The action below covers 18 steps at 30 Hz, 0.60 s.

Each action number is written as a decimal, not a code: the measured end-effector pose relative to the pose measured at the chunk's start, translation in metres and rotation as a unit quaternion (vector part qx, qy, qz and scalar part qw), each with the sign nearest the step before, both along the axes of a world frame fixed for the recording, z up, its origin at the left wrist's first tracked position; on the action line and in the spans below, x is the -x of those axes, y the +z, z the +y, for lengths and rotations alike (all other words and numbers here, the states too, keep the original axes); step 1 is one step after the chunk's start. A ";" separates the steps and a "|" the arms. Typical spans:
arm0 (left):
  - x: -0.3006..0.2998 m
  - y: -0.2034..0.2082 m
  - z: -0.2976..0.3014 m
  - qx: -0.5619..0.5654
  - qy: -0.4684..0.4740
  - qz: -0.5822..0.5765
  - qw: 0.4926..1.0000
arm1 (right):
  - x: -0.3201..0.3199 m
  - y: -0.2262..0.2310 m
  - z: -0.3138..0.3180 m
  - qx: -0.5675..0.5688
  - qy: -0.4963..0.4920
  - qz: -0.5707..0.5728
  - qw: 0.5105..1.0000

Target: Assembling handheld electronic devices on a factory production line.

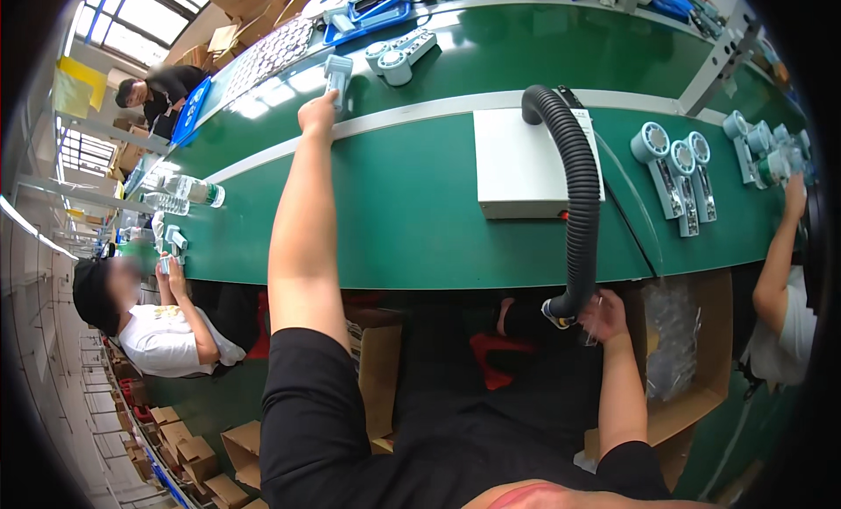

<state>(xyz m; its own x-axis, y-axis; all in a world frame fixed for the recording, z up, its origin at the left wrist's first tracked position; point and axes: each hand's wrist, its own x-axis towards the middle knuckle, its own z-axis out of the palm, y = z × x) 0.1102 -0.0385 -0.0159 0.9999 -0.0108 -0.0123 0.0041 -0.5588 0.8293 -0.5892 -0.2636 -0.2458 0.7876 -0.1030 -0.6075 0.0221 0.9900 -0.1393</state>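
Note:
My left hand point(317, 115) reaches far across the bench, its fingers closed on a pale blue handheld device point(339, 71) at the back strip. Just right of it lie more pale blue devices point(396, 67) with round heads. Close to the front edge, my right hand point(606, 316) is beside the lower end of a black corrugated hose point(580, 202). Its fingers are curled and a little blurred; something clear seems to be in them, too indistinct to name. The hose rises from a white box-shaped machine point(517, 159).
Several round-headed devices point(679, 176) lie right of the machine. A cardboard box point(714, 334) with clear plastic pieces point(670, 342) stands below the edge at right. Plastic bottles point(188, 192) lie at left. Co-workers sit at left point(162, 325) and right point(780, 307); another is at the far left.

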 end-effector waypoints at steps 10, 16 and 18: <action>0.328 0.130 0.056 0.576 -0.292 0.208 0.734 | 0.024 0.075 0.054 0.042 0.023 -0.375 0.926; 0.559 0.084 0.075 0.567 -0.479 0.482 0.464 | -0.015 0.215 0.086 0.413 0.099 -0.387 0.818; 0.618 0.064 0.066 0.563 -0.519 0.535 0.358 | -0.004 0.262 0.084 0.472 0.144 -0.443 0.749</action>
